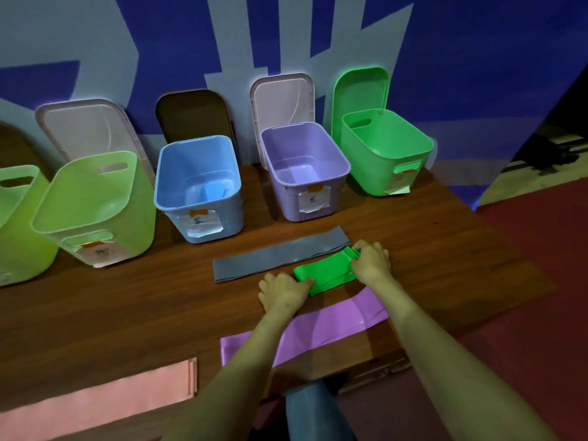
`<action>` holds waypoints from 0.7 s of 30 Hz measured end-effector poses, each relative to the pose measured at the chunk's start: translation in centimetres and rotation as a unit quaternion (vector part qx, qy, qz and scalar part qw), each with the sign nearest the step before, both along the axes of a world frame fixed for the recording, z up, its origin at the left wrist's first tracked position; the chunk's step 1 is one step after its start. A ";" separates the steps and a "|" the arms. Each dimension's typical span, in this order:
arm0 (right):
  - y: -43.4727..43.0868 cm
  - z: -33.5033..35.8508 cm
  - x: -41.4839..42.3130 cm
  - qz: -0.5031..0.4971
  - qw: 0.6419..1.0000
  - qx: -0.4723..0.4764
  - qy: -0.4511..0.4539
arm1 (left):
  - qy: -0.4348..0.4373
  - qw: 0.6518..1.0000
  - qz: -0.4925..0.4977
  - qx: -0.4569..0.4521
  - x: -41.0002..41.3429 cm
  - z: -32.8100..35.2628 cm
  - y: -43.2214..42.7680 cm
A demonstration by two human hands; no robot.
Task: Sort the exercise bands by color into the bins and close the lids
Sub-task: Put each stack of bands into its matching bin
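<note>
head view: right hand [370, 262] pinches folded green band [327, 276]; left hand [281, 294] holds its other end.

Both hands work on the green band [324, 276] near the middle of the desk [143, 300]: the left hand [283, 294] grips its left end, and the right hand [370, 261] pinches its folded right end. A gray band [280, 254] lies flat just beyond it, a purple band [337, 319] just nearer under the forearms, and a pink band [95, 405] at the near left corner. Along the far edge stand an open lime bin [95, 202], blue bin [197, 179], purple bin [305, 160] and green bin [385, 148], with lids [283, 100] propped behind them.
</note>
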State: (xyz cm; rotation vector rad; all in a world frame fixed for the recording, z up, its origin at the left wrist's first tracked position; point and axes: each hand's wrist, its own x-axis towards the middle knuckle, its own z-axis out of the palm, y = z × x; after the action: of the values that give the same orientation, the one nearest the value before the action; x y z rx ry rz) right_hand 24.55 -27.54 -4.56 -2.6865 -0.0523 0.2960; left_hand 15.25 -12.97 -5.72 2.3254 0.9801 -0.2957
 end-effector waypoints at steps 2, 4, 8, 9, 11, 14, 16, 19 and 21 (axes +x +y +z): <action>0.1 0.2 0.2 0.000 1.000 0.010 0.006 | -0.001 1.000 0.001 -0.002 0.1 0.1 -0.1; 0.1 0.5 0.1 -0.006 1.000 0.023 0.008 | -0.026 1.000 0.008 -0.014 -0.1 0.1 -0.3; 0.0 1.0 -0.9 -0.009 0.999 0.047 0.002 | -0.139 0.985 0.020 -0.104 -0.9 1.0 -0.8; -0.1 1.1 -1.2 -0.009 0.998 0.058 0.000 | -0.163 0.978 0.025 -0.129 -1.2 1.3 -0.9; -0.3 1.4 -2.1 -0.006 0.996 0.084 -0.010 | -0.205 0.965 0.035 -0.159 -1.9 1.9 -0.8; -0.4 2.2 -3.3 0.005 0.994 0.108 -0.029 | -0.246 0.950 0.051 -0.184 -3.1 2.7 -0.5; -0.3 2.8 -4.0 0.021 0.990 0.127 -0.049 | -0.275 0.936 0.068 -0.207 -3.8 3.2 -0.2; -0.3 3.8 -4.8 0.049 0.984 0.159 -0.067 | -0.308 0.917 0.080 -0.240 -4.9 3.9 0.3; -0.2 4.5 -5.5 0.080 0.979 0.174 -0.066 | -0.324 0.918 0.055 -0.220 -5.6 4.6 0.9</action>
State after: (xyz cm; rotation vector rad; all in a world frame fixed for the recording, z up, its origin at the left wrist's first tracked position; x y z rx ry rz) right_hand 19.07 -27.73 -0.07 -2.3512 -0.3302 0.1408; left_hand 9.68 -12.10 -1.07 1.7538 0.6195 0.2713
